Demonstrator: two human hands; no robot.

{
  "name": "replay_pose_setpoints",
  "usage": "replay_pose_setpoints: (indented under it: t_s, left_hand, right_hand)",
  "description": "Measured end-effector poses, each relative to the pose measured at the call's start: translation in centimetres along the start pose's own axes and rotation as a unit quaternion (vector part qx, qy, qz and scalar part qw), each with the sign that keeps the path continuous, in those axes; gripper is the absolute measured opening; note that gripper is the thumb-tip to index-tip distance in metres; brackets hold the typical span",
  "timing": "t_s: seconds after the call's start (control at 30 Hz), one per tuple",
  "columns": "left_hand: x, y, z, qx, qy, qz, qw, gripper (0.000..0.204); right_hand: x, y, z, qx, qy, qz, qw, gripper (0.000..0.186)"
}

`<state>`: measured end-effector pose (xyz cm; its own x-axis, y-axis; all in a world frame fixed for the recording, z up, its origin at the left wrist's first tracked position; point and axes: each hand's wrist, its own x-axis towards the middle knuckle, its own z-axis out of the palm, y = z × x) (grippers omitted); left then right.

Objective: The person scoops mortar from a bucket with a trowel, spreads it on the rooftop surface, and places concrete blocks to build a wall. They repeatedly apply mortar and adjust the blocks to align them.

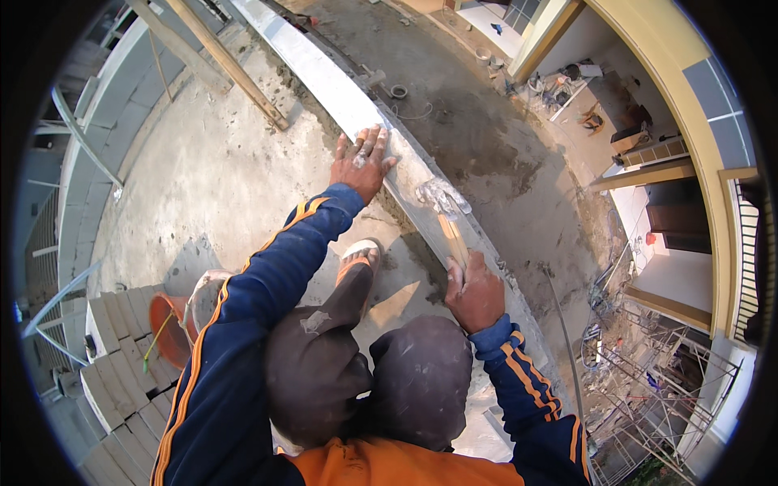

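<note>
My left hand point(361, 166) lies flat with fingers spread on the near end of a long white block course point(312, 73) along the top of a low wall point(478, 236). In my right hand point(476, 293) is the pale wooden handle of a mallet point(454, 235), fingers wrapped around its lower end. The mallet's head is crusted with whitish mortar and hangs over the wall top, just beyond the end of the white blocks. Whether the head touches the wall, I cannot tell.
Wooden poles point(235, 69) lean at the upper left. Stacked grey blocks point(121, 373) and an orange bucket point(168, 328) stand left of my legs. Beyond the wall, the ground drops lower, with a small round container point(399, 91), a hose and scaffolding point(656, 397) at the right.
</note>
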<state>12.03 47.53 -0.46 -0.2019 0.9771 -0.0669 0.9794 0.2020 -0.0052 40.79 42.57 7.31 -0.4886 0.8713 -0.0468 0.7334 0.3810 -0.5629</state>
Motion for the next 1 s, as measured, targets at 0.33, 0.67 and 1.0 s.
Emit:
replay_pose_setpoints:
  t_s: [0.33, 0.67, 1.0]
  left_hand:
    - [0.0, 0.1, 0.0, 0.001, -0.002, -0.003, 1.000, 0.062]
    - [0.2, 0.1, 0.3, 0.022, -0.004, 0.003, 1.000, 0.061]
    - [1.9, 1.5, -0.8, -0.045, -0.065, 0.046, 0.996, 0.058]
  right_hand:
    - [0.7, 0.3, 0.3, -0.043, -0.010, 0.012, 0.999, 0.031]
    - [0.7, -0.2, 0.1, -0.077, -0.113, 0.080, 0.987, 0.033]
    - [-11.6, 3.7, -4.5, 0.053, 0.022, 0.096, 0.994, 0.028]
